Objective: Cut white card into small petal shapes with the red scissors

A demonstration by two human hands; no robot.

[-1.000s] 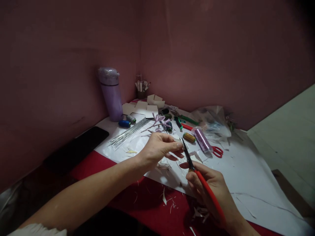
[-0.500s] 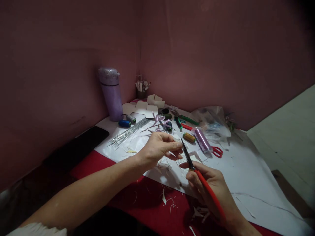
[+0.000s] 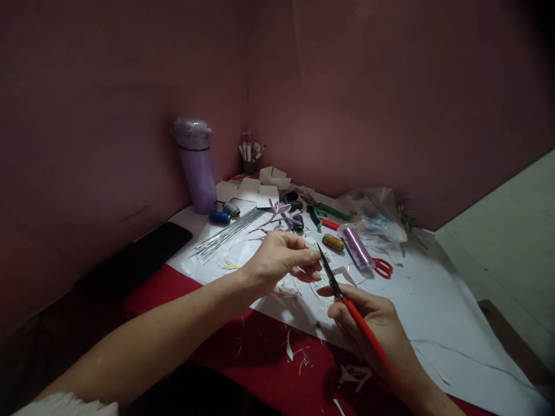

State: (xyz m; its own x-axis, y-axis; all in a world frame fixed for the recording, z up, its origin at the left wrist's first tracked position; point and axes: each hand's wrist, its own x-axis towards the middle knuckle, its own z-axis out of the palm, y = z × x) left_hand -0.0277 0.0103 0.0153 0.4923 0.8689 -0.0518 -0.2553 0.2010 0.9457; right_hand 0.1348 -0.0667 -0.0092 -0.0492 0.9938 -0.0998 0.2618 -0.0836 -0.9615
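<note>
Red-handled scissors [image 3: 362, 326] are gripped in my right hand [image 3: 368, 323], their dark blades pointing up and left, looking nearly closed. The blade tips lie right by the fingertips of my left hand [image 3: 281, 260]. Thumb and index finger of that hand are pinched on a small piece of pale paper [image 3: 313, 245], mostly hidden by the fingers. Below and around both hands lie white paper scraps [image 3: 288, 287]. Just behind my left hand is a purple wire-and-thread flower [image 3: 280, 211].
A bundle of thin wires [image 3: 229, 234], a blue thread spool [image 3: 219, 217], a gold spool [image 3: 333, 242] and a large purple spool [image 3: 356, 247] lie on the white sheet [image 3: 416, 300]. Green-handled pliers [image 3: 329, 210], a plastic bag [image 3: 373, 214] and a lilac bottle [image 3: 197, 173] stand farther back. A black phone [image 3: 143, 254] lies left.
The scissor blades have closed slightly by my left fingertips. Both hands stay almost in the same place.
</note>
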